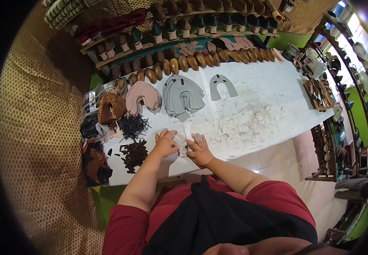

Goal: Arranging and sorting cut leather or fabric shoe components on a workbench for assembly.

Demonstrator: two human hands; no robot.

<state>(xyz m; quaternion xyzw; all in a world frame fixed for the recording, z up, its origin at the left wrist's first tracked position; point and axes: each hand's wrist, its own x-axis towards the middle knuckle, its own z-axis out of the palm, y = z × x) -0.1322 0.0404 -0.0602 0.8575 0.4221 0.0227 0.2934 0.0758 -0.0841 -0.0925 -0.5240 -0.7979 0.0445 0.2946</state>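
Observation:
My left hand (165, 143) and my right hand (199, 151) rest side by side on a pale, whitish cut piece (187, 131) lying flat near the front edge of the white worktable (256, 114). Both hands press on it with fingers spread; neither lifts it. Just beyond my hands lies a fanned stack of grey cut pieces (183, 98), with a single grey U-shaped piece (222, 86) to its right. A stack of pink pieces (143, 96) sits left of the grey ones.
Dark strap pieces (134, 154), thin black strips (132, 126) and a woven brown piece (111, 107) crowd the table's left end. Rows of shoe lasts (201, 59) line the back shelves. A tool tray (319, 92) and cans stand at the far right. Tiled floor lies right of me.

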